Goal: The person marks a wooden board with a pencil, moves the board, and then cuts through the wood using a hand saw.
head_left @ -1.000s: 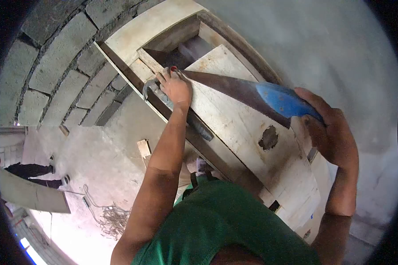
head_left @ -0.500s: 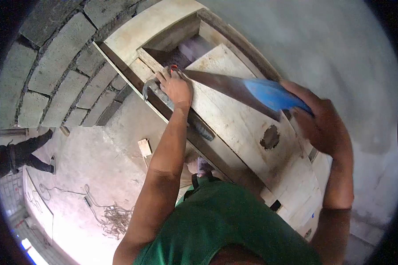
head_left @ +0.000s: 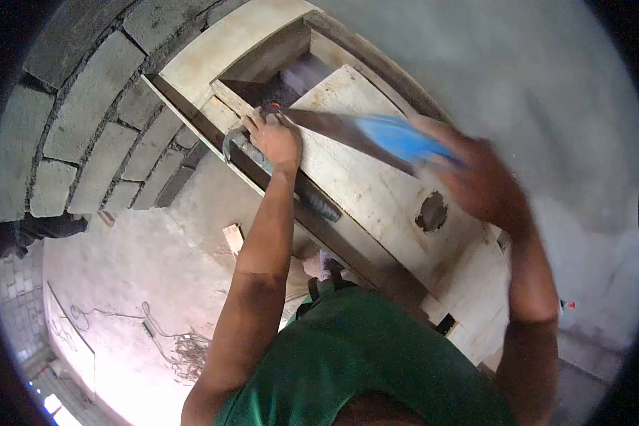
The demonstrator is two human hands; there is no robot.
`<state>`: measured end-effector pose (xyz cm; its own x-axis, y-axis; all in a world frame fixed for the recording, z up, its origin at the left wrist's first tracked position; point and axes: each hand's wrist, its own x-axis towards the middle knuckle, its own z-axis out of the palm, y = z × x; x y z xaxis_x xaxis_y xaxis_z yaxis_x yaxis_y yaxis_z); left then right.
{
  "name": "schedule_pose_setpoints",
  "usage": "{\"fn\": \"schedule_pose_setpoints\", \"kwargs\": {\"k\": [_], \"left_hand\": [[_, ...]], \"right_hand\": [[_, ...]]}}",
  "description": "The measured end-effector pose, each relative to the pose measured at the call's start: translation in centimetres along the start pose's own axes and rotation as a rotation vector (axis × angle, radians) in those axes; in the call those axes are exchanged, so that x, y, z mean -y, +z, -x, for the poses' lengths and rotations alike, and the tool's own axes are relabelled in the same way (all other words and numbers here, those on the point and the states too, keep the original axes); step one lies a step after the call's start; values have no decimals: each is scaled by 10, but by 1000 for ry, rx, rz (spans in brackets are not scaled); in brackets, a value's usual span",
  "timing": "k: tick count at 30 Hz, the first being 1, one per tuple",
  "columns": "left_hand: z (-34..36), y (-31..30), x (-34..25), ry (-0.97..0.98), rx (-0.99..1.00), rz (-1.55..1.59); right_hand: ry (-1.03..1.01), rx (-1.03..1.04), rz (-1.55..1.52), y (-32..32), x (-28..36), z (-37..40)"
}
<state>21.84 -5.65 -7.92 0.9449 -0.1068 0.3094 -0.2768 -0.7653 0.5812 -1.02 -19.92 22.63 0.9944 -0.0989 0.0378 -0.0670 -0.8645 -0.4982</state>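
Note:
My right hand (head_left: 468, 177), blurred by motion, is wrapped around the blue handle of a hand saw (head_left: 334, 131). The blade slants left across a pale wooden board (head_left: 376, 184), its tip close to my left hand (head_left: 275, 142). That hand rests with fingers apart on the wood beside the board's narrow end. A small orange-red thing (head_left: 273, 106), too small to name, shows at its fingertips. Under and beside my left wrist lies a claw hammer (head_left: 319, 204), its curved claw to the left and its dark grip to the right; my hand and forearm hide its middle.
The board lies on a long wooden frame (head_left: 206, 121) with an open cavity (head_left: 263, 92) at its far end. A block wall (head_left: 85, 121) stands at the left. On the floor are a cable (head_left: 113, 312) and a pile of sticks (head_left: 192, 355). Another person's dark-clothed leg (head_left: 42, 231) shows far left.
My right hand and the saw have moved left and slightly up. My left hand stays on the wood. The other person has shifted partly out of view as the view tilted slightly.

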Motion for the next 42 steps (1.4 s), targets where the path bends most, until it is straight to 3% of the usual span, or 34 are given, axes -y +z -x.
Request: {"fn": "schedule_pose_setpoints", "kwargs": {"k": [2, 5, 7, 9, 11, 13, 15, 16, 19, 20, 23, 26, 27, 30, 33, 35, 37, 40, 42], "left_hand": [[1, -11, -7, -29, 19, -9], [0, -4, -2, -18, 15, -61], [-6, -7, -9, -20, 16, -53], [1, -8, -5, -36, 38, -55], [1, -4, -1, 57, -86, -79], [1, -2, -2, 58, -82, -79], [0, -8, -5, -16, 5, -13], [0, -9, -5, -18, -2, -18], [4, -5, -3, -22, 3, -45], [-4, -1, -3, -23, -11, -27], [0, -7, -6, -33, -8, -10], [-2, -9, -5, 14, -11, 18], [2, -8, -1, 14, 5, 10], [-2, -6, -2, -48, 39, 10], [1, 2, 5, 49, -58, 10], [0, -10, -4, -44, 66, 19], [-1, -6, -3, -38, 35, 19], [-9, 2, -1, 8, -43, 26], [0, -7, -3, -3, 1, 53]], "right_hand": [[248, 133, 17, 69, -13, -37], [248, 136, 50, 69, 1, -37], [10, -28, -3, 29, -4, -2], [91, 16, 113, -35, 12, 26], [99, 37, 126, -42, 21, 21], [36, -1, 66, -4, -1, 8], [86, 0, 51, 69, -19, -31], [217, 63, 100, 84, -10, -43], [322, 189, 82, 72, 5, -33], [234, 146, 71, 49, 6, -24], [253, 158, 78, -45, 30, 18], [157, 115, 114, -40, 23, 18], [120, 86, 74, 0, -1, 8], [311, 177, 123, 67, 11, -36], [251, 170, 72, 58, 4, -23], [24, 64, -4, 12, 12, 4], [233, 88, 74, -39, 34, 23], [221, 127, 141, -35, 34, 18], [205, 135, 131, 29, 10, -6]]}}
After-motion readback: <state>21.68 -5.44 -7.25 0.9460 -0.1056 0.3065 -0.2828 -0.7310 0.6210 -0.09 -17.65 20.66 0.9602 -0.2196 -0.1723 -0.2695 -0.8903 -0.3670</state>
